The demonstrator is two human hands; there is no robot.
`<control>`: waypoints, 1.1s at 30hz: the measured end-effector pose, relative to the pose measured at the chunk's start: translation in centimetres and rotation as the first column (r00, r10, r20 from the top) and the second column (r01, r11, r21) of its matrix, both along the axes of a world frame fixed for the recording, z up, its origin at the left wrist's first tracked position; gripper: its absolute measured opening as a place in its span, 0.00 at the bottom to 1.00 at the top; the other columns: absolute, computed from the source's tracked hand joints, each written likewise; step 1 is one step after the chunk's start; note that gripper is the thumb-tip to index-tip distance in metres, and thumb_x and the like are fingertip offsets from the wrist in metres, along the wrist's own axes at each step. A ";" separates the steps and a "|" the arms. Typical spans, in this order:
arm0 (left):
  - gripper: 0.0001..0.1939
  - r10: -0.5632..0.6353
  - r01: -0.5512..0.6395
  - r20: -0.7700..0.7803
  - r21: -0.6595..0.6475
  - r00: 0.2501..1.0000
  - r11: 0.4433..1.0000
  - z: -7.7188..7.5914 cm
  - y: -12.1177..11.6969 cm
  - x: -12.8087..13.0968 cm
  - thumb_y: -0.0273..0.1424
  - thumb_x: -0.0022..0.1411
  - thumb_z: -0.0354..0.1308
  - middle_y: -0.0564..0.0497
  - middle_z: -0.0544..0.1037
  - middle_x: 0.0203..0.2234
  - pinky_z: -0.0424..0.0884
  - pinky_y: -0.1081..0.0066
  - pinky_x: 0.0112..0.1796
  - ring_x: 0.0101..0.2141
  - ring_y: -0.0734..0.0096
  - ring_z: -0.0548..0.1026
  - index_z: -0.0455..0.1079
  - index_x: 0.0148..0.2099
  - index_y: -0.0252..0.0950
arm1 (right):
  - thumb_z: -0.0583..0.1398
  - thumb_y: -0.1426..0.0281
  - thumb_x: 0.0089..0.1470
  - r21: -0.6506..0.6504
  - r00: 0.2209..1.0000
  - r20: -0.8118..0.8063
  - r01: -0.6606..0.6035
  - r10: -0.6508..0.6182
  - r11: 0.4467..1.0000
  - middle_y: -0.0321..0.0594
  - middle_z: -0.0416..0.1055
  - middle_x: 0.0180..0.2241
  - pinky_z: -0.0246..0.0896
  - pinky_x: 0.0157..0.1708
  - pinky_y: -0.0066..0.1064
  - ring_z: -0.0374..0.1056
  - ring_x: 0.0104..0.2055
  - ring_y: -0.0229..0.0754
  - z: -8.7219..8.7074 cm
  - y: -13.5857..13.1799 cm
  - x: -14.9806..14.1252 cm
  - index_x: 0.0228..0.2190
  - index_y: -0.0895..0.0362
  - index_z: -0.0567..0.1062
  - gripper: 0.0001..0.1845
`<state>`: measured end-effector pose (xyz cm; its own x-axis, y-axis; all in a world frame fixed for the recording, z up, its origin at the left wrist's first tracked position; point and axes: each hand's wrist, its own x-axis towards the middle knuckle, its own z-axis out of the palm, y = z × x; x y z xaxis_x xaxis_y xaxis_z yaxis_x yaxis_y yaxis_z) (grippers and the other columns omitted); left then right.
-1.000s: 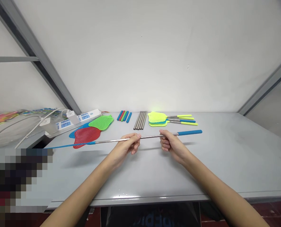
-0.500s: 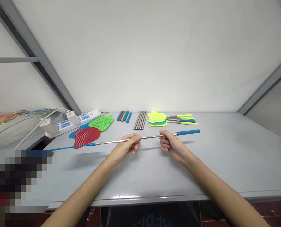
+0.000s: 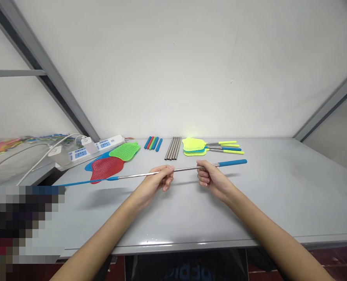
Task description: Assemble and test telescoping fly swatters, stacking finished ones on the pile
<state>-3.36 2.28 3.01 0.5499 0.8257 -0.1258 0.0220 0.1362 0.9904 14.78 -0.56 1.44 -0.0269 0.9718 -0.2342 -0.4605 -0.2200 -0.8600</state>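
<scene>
The left hand (image 3: 157, 180) and right hand (image 3: 213, 179) both grip, fingers curled closed, a long steel-shafted fly swatter (image 3: 185, 169), held level above the table (image 3: 278, 203). It crosses in front of a red swatter (image 3: 106, 168). Beyond lie a green swatter (image 3: 124, 152), coloured handle sleeves (image 3: 153, 143), steel tubes (image 3: 172, 148), yellow swatters (image 3: 193, 145) and a power strip (image 3: 105, 145). The hands sit much as a moment before. A white wall (image 3: 173, 70) rises behind the grey table.

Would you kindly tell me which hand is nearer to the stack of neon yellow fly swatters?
Right: the right hand is just in front of the neon yellow fly swatters, while the left hand is farther off, in front and to their left.
</scene>
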 end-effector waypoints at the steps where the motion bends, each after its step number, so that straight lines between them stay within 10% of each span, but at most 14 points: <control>1: 0.13 0.001 -0.001 -0.003 -0.001 1.000 1.000 0.0 0.0 0.0 0.38 0.54 0.49 0.58 0.58 0.16 0.53 0.77 0.20 0.16 0.83 0.57 0.58 0.24 0.34 | 0.58 0.63 0.41 -0.001 1.000 -0.002 0.002 -0.002 1.000 0.27 0.39 0.16 0.37 0.14 0.23 0.34 0.17 0.29 0.0 0.0 0.0 0.18 0.56 0.55 0.16; 33: 0.13 -0.013 0.013 -0.012 -0.011 1.000 1.000 -0.1 0.0 0.0 0.38 0.55 0.47 0.58 0.58 0.16 0.53 0.77 0.21 0.16 0.82 0.57 0.57 0.24 0.34 | 0.59 0.65 0.40 0.028 0.999 0.009 0.032 -0.032 0.999 0.26 0.37 0.16 0.36 0.14 0.22 0.34 0.17 0.29 -0.1 0.0 0.0 0.19 0.56 0.54 0.16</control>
<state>-3.36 2.32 2.89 0.5588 0.8172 -0.1413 0.0361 0.1462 0.9886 14.75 -0.59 1.36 0.0065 0.9784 -0.2069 -0.4592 -0.1808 -0.8698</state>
